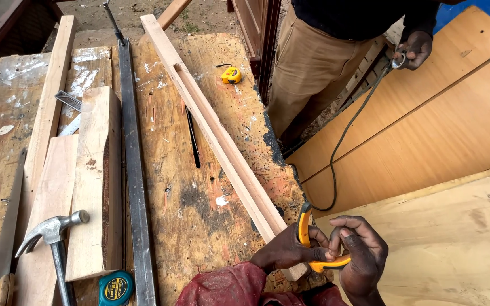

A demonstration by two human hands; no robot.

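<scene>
Both my hands meet at the bottom centre, over the near end of a long grooved wooden strip that lies diagonally on the workbench. My left hand and my right hand grip an orange curved tool handle. A grey cord runs from it up to another person's hand at the top right. My red sleeves show at the bottom edge.
A claw hammer, a teal tape measure, a hand saw, wood blocks, a long metal bar, a pencil and a small yellow tape measure lie on the bench. Plywood sheets lie right. A person in tan trousers stands behind.
</scene>
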